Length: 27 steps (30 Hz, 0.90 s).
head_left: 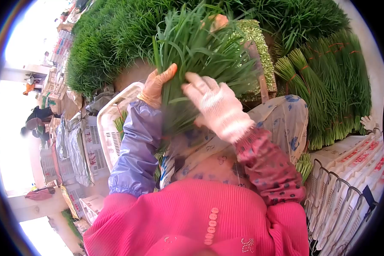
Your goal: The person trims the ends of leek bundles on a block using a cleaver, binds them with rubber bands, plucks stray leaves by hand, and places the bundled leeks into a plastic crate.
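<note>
Your left hand, in a thin glove, grasps a bunch of long green leaves at upper centre of frame, thumb in front, other fingers hidden behind the leaves. Your right hand, in a white knit glove, lies across the bunch's right side; fingers bent, slightly blurred, cannot tell whether they grip any leaves. White basket beside your left sleeve, left of centre. Leafy heap, upper left; banded green bundles, upper right.
</note>
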Motion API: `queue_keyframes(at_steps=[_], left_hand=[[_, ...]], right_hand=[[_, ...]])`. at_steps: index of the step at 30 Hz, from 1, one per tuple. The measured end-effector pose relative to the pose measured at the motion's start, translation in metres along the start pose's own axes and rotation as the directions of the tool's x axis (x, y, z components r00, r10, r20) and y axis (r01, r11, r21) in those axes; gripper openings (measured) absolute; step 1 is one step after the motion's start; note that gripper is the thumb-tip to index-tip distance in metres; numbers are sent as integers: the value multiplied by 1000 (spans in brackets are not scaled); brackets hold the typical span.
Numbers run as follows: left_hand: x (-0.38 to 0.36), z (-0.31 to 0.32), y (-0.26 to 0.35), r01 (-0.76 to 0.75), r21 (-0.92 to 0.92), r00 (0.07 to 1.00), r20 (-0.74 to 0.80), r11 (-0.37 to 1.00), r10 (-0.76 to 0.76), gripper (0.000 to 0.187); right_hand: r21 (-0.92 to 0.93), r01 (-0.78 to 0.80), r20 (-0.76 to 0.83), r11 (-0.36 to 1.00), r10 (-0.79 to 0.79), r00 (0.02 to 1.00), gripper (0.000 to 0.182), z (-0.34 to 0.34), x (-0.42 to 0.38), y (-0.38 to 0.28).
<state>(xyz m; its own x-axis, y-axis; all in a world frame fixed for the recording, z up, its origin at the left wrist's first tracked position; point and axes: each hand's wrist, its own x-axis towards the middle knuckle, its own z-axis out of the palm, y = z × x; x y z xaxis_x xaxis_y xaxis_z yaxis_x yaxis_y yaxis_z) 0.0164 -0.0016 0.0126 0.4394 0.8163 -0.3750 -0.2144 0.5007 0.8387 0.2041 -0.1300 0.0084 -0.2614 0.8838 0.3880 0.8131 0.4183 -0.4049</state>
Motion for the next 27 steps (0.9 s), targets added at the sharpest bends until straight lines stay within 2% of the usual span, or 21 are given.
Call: queue_keyframes(at_steps=[1,2,3,6,7,8,9,10,12,13,14,16,17,18,20,22,23,24,26,27], left_hand=[[2,-3,-1,0,0,1000,4,1000,0,31],[8,-9,-3,-20,-53,1000,-13,998,19,31],[10,-11,-2,-40,-108,999,-36,993,36,31],[12,-16,-4,-51,-123,998,-38,991,46,30],[14,-16,-4,-45,-125,998,-36,991,41,30],[15,-14,-3,-79,-69,992,-101,994,72,30],[13,-11,1,-111,-9,981,-164,994,108,29],[9,-9,6,-108,-9,981,-165,994,105,29],[-6,-7,26,-196,38,979,-51,980,197,31],[-15,-6,38,-197,39,980,16,980,197,28],[-25,-3,49,-208,41,978,10,977,207,28],[-51,14,68,-303,329,953,126,894,276,27],[-67,35,69,-297,390,955,110,872,276,25],[-77,34,74,-287,485,954,225,826,199,25],[-86,48,52,-212,871,971,138,444,194,25],[-87,43,2,-504,862,836,475,44,273,41],[-82,40,-18,-553,833,831,553,-30,63,52],[-79,41,-34,-613,786,787,597,-85,-156,65],[-95,72,-41,-601,728,781,448,-331,-435,78],[-104,79,-32,-665,666,731,488,-338,-477,90]], right_hand=[[1,-163,158,987,160,974,68,5,1,0],[-27,-315,305,949,308,901,69,9,3,3],[-70,-360,433,930,353,829,70,13,5,5],[-72,-355,426,932,350,834,68,16,-10,4],[-80,-384,454,920,377,807,69,13,-9,5],[-82,-388,457,918,380,804,69,14,-12,7],[-71,-356,391,932,355,849,67,14,-16,10],[-60,-324,323,944,325,889,64,14,-17,11],[-68,-303,354,951,307,884,64,8,-13,11],[-76,-278,372,958,286,883,66,5,-8,11],[-82,-256,388,963,268,882,69,5,-2,11],[-85,-223,344,971,239,908,67,9,11,7],[-91,-269,436,959,282,855,53,9,16,6],[-107,-313,523,944,321,789,39,9,21,4],[-104,-329,515,939,333,790,39,9,18,6],[-100,-340,476,935,345,809,39,5,10,12],[-93,-345,444,934,349,825,40,1,4,16],[-89,-353,409,931,358,839,40,-3,-1,21],[-93,-393,316,915,401,860,40,-16,-14,33],[-100,-418,275,903,429,860,40,-22,-22,41]])
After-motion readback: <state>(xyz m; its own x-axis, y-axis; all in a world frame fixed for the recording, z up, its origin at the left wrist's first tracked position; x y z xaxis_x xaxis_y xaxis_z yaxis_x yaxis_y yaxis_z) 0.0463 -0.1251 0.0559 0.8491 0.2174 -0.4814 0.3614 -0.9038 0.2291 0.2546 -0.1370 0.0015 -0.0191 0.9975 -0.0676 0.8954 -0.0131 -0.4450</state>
